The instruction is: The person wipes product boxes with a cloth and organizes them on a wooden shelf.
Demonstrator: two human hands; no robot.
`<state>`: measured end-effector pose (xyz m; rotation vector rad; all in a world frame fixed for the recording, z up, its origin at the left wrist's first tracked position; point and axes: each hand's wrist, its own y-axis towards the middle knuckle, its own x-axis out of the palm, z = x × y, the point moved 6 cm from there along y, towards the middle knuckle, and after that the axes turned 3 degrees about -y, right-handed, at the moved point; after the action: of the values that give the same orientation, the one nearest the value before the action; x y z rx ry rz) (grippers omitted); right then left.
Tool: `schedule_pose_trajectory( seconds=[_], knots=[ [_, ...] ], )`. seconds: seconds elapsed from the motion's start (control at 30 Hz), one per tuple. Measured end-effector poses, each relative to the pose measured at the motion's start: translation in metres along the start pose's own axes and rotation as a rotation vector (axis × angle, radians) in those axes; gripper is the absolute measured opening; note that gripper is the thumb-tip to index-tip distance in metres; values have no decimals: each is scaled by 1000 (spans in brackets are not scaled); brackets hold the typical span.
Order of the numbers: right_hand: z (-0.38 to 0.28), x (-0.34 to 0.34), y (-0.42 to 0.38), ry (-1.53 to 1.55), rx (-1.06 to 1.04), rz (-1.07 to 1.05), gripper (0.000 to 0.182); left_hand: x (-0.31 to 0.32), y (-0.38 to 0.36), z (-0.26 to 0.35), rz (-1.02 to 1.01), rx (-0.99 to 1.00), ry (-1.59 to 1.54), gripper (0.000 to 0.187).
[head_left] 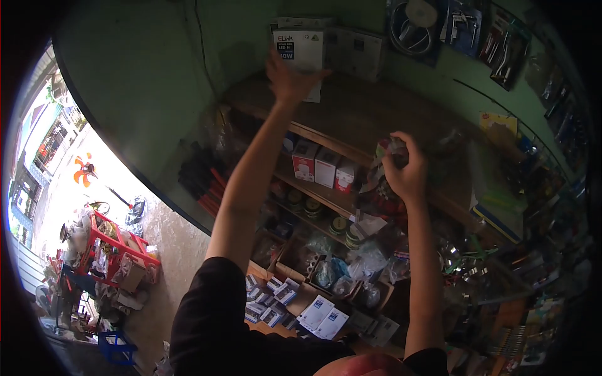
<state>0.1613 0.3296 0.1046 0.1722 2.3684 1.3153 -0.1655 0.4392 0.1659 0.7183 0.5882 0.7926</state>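
A white LED light box (307, 44) printed "ELink" and "40W" stands upright on the wooden shelf top (357, 106), against the green wall. My left hand (290, 83) is in front of its lower part, fingers spread and thumb stretched out to the right, fingertips right at the box's left side. Lower and to the right, my right hand (409, 170) is curled around a crumpled, multicoloured cloth (390, 149) near the shelf's front edge. Part of the cloth hangs below the fingers.
More boxes (357, 51) stand beside the LED box. Lower shelves hold red-and-white boxes (305, 160), round tins (339, 224) and bagged goods (370, 260). Packaged tools (505, 47) hang on the wall at right. A red rack (116, 247) stands at left by the bright doorway.
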Motion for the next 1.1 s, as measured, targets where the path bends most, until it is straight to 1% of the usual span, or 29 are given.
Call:
schedule_pose_trajectory(
  seconds=[0.07,0.1,0.17,0.2,0.27,0.3,0.43,0.5,0.57,0.6,0.67,0.8,0.9,0.97,1.0,1.1],
  knots=[
    [2,0,1,18,17,-6,37,19,-1,1,-84,-140,149,150],
    [3,-1,2,35,37,-19,36,20,3,-3,-80,-140,145,150],
    [5,-1,3,58,59,-35,34,20,16,-16,-75,-83,14,147],
    [6,-1,3,81,88,-46,33,24,27,-29,-80,-77,8,147],
    [4,-3,6,89,112,-55,32,24,54,-59,7,44,-10,140],
    [4,-2,7,103,132,-64,31,26,67,-71,-1,49,-14,140],
    [9,-3,8,72,135,-37,30,51,105,-106,-120,27,-103,140],
    [7,-1,9,73,176,-70,30,57,117,-109,-166,38,-140,139],
    [9,-1,10,53,180,-72,30,70,128,-106,-309,109,-275,139],
    [10,1,10,48,188,-79,31,76,127,-109,-308,106,-279,139],
    [9,2,11,38,182,-87,31,83,121,-118,-204,67,-99,139],
    [13,4,10,59,196,-98,31,89,124,-126,-216,53,-187,139],
    [10,2,12,36,166,-100,31,76,133,-137,-167,83,-184,138],
    [9,1,13,32,173,-112,31,56,138,-149,-63,134,-155,136],
    [10,1,13,32,179,-117,31,52,141,-152,-67,134,-157,136],
    [12,1,11,44,189,-109,31,36,154,-171,8,73,-156,134]
  ],
)
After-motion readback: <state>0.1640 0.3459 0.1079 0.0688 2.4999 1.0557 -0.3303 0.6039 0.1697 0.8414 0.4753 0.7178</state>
